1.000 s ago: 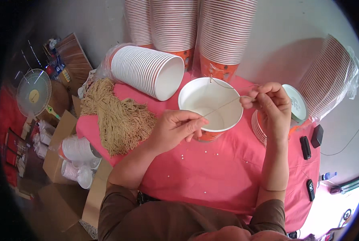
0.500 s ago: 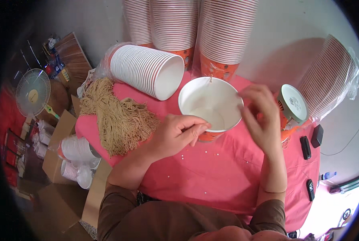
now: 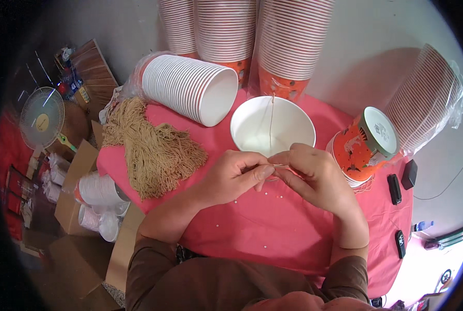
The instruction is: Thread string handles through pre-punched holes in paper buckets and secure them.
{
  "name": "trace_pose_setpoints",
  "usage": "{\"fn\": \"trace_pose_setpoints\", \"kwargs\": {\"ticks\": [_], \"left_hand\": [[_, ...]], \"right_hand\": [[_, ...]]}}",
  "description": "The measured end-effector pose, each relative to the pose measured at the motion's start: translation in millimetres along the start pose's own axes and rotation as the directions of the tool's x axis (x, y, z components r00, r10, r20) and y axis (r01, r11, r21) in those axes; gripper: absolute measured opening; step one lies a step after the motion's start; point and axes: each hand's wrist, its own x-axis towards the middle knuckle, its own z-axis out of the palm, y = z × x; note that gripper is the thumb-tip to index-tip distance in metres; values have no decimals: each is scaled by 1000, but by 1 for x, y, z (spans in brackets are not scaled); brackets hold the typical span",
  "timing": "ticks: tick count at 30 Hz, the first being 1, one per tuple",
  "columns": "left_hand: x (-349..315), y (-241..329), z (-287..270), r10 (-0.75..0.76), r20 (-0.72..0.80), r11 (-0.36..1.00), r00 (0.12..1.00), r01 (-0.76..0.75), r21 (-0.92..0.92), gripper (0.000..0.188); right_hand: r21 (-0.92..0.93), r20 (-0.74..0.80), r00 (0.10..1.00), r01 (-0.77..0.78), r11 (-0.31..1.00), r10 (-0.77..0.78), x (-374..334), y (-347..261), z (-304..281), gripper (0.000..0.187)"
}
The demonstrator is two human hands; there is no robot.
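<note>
A white-lined paper bucket (image 3: 252, 129) stands upright before me on the pink cloth. From a knot at its far rim a thin tan cord (image 3: 271, 122) runs across the opening to the near rim. There my left hand (image 3: 234, 176) pinches the cord, thumb against fingers. My right hand (image 3: 314, 173) meets it from the other side, also pinching the cord between thumb and forefinger. The fingertips nearly touch, and the cord's end between them is mostly hidden. Left of the bucket lies a heap of tan cords (image 3: 159, 160).
Tall stacks of paper buckets (image 3: 293, 46) stand at the back, and one stack (image 3: 185, 85) lies on its side. An orange stack (image 3: 356, 150) with upturned bucket sits right. Small white beads (image 3: 265, 246) dot the pink cloth (image 3: 293, 249). Cardboard boxes (image 3: 78, 192) stand left.
My right hand has come in from the bucket's right side to meet my left hand at the near rim. The cord now shows stretched across the opening.
</note>
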Motion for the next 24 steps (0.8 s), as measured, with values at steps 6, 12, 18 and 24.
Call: {"fn": "trace_pose_setpoints", "kwargs": {"ticks": [6, 12, 18, 24], "left_hand": [[-1, -2, -1, 52, -60, 999, 997, -53, -13, 17], [1, -1, -6, 394, -157, 799, 906, -253, 545, 10], [6, -18, -8, 414, -82, 627, 907, -219, 748, 15], [11, -24, -4, 569, -13, 528, 822, -354, 772, 15]], "right_hand": [[28, -56, 998, 29, 999, -27, 1, 12, -3, 13], [-104, -50, 999, -17, 994, 12, 6, 28, -10, 11], [-114, -14, 1000, -3, 993, 1, 8, 32, -5, 11], [-213, -8, 999, 49, 976, -52, 7, 29, -4, 12]]}}
